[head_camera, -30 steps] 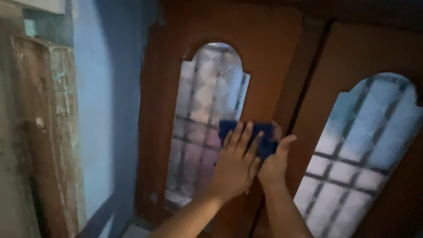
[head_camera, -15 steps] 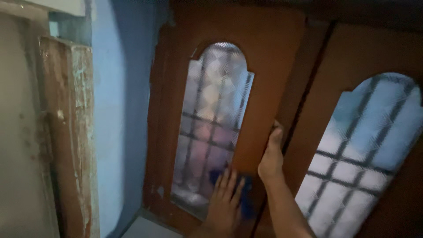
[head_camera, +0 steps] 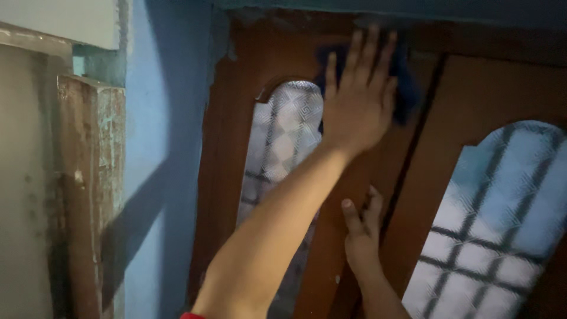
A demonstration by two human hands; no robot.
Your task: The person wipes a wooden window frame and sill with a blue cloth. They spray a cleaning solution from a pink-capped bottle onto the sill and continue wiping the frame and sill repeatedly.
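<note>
Looks like mid-wipe: left hand [head_camera: 357, 100] is spread flat, pressing a dark blue cloth [head_camera: 404, 88] against the top of the brown wooden door with arched patterned glass [head_camera: 283, 142]. Right hand [head_camera: 361, 227] braces the door edge below, fingers flat, gripping nothing. Next I'd guess a downward sweep with steady pressure.

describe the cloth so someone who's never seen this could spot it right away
Find the left brown wooden door leaf with the arched patterned glass pane. Near its top right corner, the left hand presses flat on the wood. The dark blue cloth is under that palm, the only blue, soft thing on the brown wood.
</note>
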